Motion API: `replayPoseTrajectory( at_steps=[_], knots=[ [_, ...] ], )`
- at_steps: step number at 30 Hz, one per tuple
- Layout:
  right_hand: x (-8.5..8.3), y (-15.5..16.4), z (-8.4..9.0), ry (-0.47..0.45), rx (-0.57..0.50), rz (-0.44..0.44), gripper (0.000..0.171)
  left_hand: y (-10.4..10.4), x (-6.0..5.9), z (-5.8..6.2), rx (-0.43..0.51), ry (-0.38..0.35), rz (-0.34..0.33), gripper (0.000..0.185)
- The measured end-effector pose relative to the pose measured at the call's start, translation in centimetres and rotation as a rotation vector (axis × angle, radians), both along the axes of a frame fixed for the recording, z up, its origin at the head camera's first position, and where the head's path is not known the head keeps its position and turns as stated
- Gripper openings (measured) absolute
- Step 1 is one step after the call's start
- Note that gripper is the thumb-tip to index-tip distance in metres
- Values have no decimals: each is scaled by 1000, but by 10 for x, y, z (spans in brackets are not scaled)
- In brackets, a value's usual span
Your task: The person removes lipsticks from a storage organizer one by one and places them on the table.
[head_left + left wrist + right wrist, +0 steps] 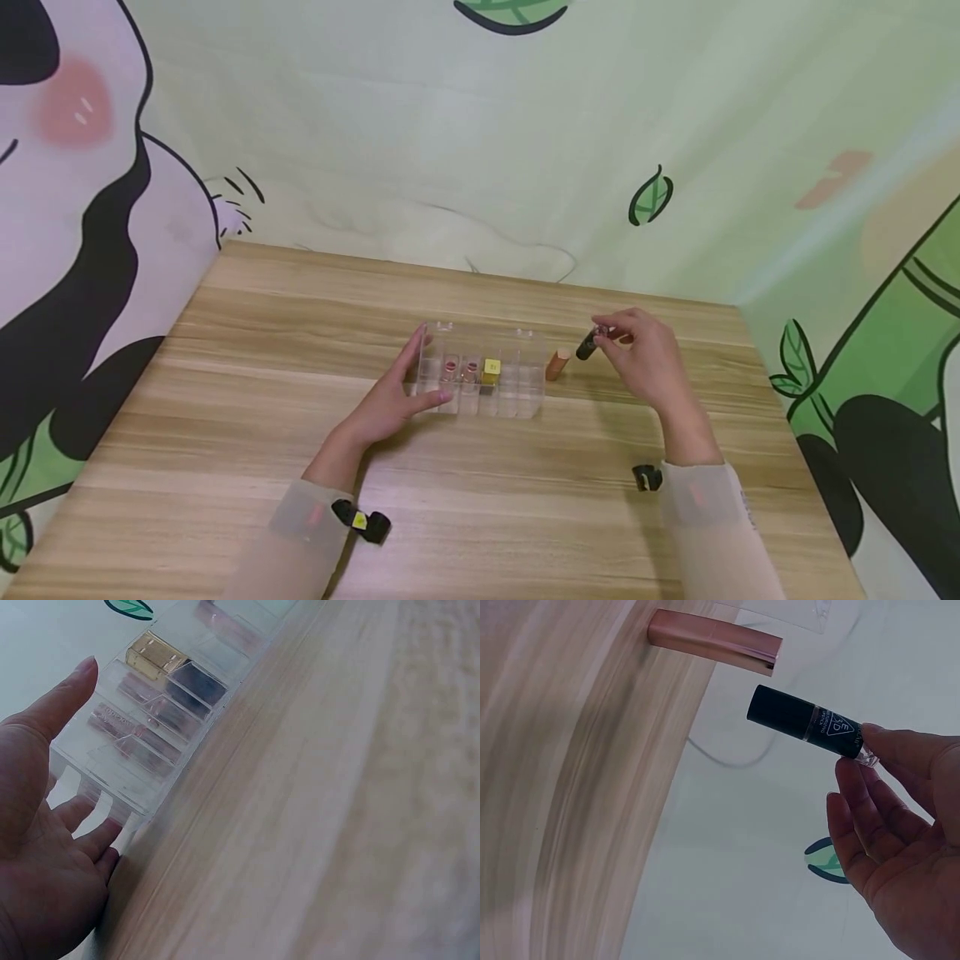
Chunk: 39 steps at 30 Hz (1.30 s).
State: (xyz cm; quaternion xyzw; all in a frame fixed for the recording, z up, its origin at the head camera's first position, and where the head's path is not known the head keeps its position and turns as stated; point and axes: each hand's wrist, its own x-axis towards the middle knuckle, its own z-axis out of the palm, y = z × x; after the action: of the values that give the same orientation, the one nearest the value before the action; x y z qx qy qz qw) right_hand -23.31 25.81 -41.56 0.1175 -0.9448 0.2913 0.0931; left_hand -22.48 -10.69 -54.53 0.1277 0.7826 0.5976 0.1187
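My left hand (382, 406) holds the left end of a clear compartment organizer (528, 408), thumb across the front and fingers along the side wall. Inside stand two clear-and-pink lipstick tubes (120, 724) side by side. Beside them is a lipstick with a gold, square-topped upper part (154, 656) and a dark lower part. Above the table, my right hand (645, 354) pinches a black lipstick tube (802, 720) with white lettering by its clear end, between thumb and fingertips. The tube's black end points down and to the left.
A rose-gold lipstick tube (557, 365) stands on the wooden table (487, 517), just right of the organizer. Behind the table's back edge hangs a pale green printed cloth (375, 125). Black wrist straps (363, 521) sit at the sleeves.
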Motion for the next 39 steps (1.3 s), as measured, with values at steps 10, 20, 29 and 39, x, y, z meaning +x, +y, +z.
replayPoseTrajectory(
  at_steps=[10, 20, 29, 39],
  knots=[
    [-2, 4, -17, -43, -7, -5, 26, 0, 0, 1, -7, 7, -1, 114],
    [-3, 2, -32, -99, -7, -26, 26, 0, 0, 1, -13, 5, 1, 114],
    [-4, 0, -44, -145, -8, -21, 28, 0, -1, 0, 7, -8, 2, 113],
    [-6, -1, -51, -152, -7, -23, 27, 0, 0, 1, -13, -2, 5, 113]
  ],
)
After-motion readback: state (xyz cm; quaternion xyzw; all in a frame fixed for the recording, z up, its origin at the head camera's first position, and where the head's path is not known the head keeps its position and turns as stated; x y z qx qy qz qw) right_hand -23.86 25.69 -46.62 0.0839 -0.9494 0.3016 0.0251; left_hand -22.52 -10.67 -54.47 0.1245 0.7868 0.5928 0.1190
